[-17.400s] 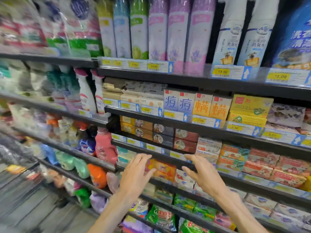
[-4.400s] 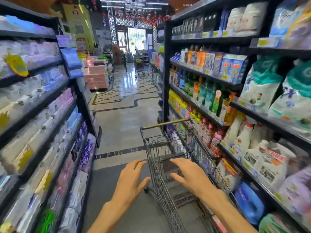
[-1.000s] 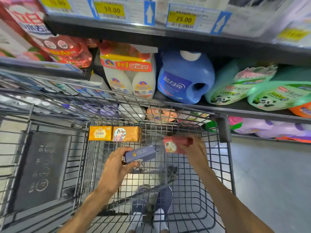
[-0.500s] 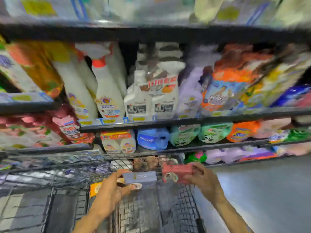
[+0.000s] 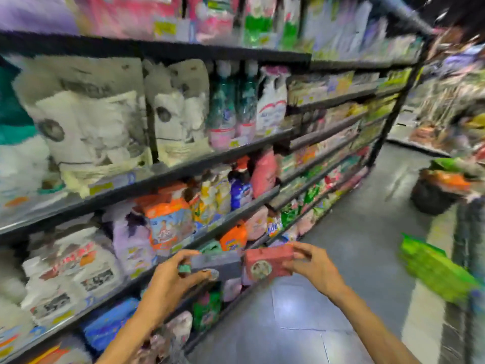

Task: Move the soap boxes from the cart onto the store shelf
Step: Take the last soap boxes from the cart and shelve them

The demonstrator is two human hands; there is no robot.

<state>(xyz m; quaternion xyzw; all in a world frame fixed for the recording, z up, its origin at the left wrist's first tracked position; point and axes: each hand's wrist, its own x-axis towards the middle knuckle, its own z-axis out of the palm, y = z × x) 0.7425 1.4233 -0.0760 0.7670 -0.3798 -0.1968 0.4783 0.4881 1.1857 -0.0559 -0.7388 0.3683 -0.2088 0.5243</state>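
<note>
My left hand [image 5: 172, 281] grips a dark blue-grey soap box [image 5: 216, 262] by its left end. My right hand [image 5: 312, 266] grips a red soap box [image 5: 267, 261] with a round picture on its front. Both boxes are held side by side at chest height, almost touching, in front of the store shelf [image 5: 183, 169]. The shelf runs from the left edge away to the right, full of bags, bottles and packets. The whole view is blurred by motion. The cart is out of view.
The grey tiled aisle floor [image 5: 341, 258] stretches ahead on the right. A dark basket with orange and green goods [image 5: 441, 187] stands on the floor at the far right. Green packets [image 5: 435, 269] and a dark rack edge sit close on the right.
My head has turned right, away from the cart, which has left the view. Both hands have kept their soap boxes and carried them up along the shelf front.
</note>
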